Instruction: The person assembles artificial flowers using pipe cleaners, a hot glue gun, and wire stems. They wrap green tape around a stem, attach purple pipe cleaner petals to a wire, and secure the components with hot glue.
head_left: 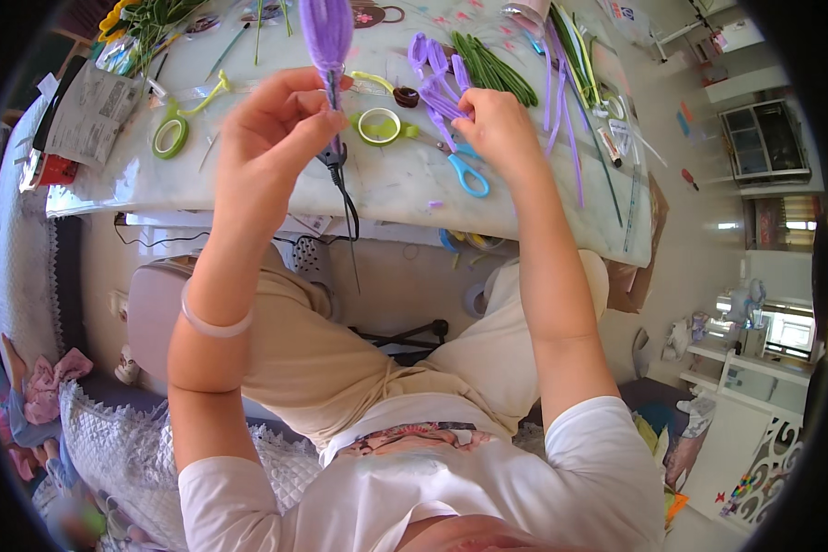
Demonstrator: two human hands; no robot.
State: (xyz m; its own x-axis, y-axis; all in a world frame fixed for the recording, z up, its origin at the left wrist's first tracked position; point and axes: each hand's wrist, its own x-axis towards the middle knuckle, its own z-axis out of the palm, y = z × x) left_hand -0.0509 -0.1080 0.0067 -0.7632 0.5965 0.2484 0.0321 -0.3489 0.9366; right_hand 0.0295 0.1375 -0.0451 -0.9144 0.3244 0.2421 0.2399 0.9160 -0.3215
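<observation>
Pinched upright between the thumb and fingers of my left hand (281, 129) is a fuzzy purple flower bud (327, 32) on a thin stem. My right hand (501, 133) reaches over the table with its fingers closed on the end of a looped purple pipe-cleaner piece (443, 96). Other purple loops (423, 53) lie beside that piece, next to a bundle of green pipe cleaners (494, 69). Just below the right hand are scissors with blue handles (469, 177). A roll of green tape (377, 127) lies between my hands.
The marble-patterned table (276, 189) also bears a second green tape roll (169, 138), a small brown roll (406, 97) and loose purple strips (561, 101). Papers (90, 115) stand at the left edge. A black cord (348, 198) hangs over the front edge.
</observation>
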